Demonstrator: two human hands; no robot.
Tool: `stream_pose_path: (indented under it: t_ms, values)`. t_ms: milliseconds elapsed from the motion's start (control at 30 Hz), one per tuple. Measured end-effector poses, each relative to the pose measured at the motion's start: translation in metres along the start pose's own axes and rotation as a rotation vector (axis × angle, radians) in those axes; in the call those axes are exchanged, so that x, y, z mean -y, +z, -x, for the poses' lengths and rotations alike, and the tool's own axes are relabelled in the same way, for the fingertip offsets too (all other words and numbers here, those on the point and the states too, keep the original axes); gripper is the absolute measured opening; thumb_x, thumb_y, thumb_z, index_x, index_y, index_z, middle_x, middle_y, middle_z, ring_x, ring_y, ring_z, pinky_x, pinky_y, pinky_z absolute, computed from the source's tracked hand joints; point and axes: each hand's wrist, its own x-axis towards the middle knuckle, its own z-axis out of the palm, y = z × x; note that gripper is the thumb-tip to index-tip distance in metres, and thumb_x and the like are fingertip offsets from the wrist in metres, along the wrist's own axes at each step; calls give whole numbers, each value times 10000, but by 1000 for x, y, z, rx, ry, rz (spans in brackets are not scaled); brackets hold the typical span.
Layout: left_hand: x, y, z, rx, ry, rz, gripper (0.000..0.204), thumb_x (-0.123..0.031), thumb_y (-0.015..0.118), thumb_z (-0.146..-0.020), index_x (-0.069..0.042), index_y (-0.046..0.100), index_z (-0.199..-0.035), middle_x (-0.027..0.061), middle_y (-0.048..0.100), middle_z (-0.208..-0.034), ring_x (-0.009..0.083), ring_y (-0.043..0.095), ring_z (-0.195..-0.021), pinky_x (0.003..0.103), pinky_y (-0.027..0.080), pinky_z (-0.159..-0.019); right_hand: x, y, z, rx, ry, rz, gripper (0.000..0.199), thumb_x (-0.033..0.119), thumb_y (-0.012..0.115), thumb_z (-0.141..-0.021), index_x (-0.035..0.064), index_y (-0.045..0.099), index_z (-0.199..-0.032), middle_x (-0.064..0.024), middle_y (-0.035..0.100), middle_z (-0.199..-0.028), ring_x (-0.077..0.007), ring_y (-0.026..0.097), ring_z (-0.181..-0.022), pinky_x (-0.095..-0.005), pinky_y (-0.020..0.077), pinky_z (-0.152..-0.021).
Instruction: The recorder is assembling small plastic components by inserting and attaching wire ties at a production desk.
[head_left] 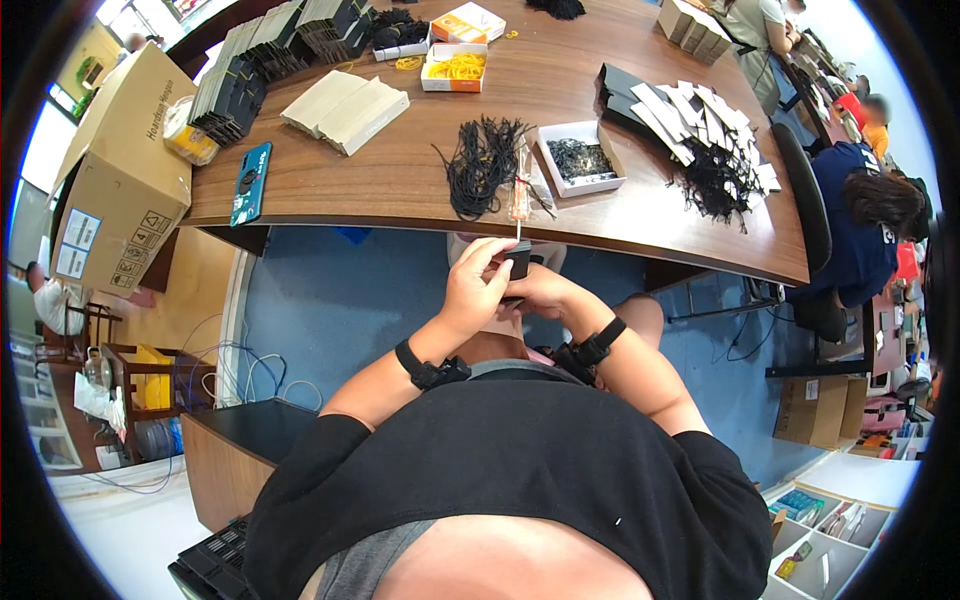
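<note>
Just in front of my body, beyond the near edge of the table, both hands hold a small stack of black cards (pixel 517 264). My left hand (pixel 474 285) has its thumb and fingers closed around the stack's upper end. Wrapped about its lower right side is my right hand (pixel 543 289), its fingertips partly hidden. Right above the stack, a thin metal shaft juts over the table edge from an orange-handled tool (pixel 520 200). A pile of black cords (pixel 483 165) lies left of that tool. To its right sits a white open box (pixel 612 180) of small black pieces.
White and black strip tags with black strings (pixel 712 145) spread over the table's right side. Farther back are beige card stacks (pixel 345 108), a box of yellow bands (pixel 455 70) and bundled dark cards (pixel 228 100). A phone (pixel 251 184) and large carton (pixel 125 180) stand left. Another person (pixel 850 220) sits right.
</note>
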Motion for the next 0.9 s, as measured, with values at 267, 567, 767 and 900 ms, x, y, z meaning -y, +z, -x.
stream_pose_path:
  t_ms: [267, 567, 767, 900]
  values:
    - [8, 9, -15, -152, 45, -101, 297, 41, 597, -836, -21, 623, -1125, 90, 588, -1037, 174, 609, -910, 268, 518, -768, -9, -1, -8, -213, -132, 250, 343, 315, 653, -867, 29, 631, -1055, -57, 648, -850, -146, 611, -728, -291, 483, -620]
    - [11, 8, -21, -158, -37, -60, 294, 34, 633, -851, 2, 581, -1138, 72, 621, -1014, 124, 615, -907, 258, 516, -793, 63, -9, 88, -379, -225, 1226, 382, 417, 628, -816, 63, 701, -941, -172, 680, -914, -340, 653, -883, -433, 515, -786]
    - [11, 0, -26, -110, -158, -59, 335, 27, 651, -841, -3, 582, -1167, 42, 654, -897, 88, 625, -833, 239, 516, -756, 169, -74, 108, -919, -532, 1134, 247, 245, 646, -830, 49, 701, -971, -172, 683, -876, -323, 659, -815, -381, 509, -736]
    - [5, -1, -28, -91, -127, -133, 380, 7, 664, -829, -16, 571, -1197, 46, 659, -875, 83, 626, -806, 238, 519, -733, 202, -116, 74, -1124, -402, 1561, 201, 205, 625, -832, 83, 700, -972, -139, 683, -979, -319, 649, -913, -418, 517, -800]
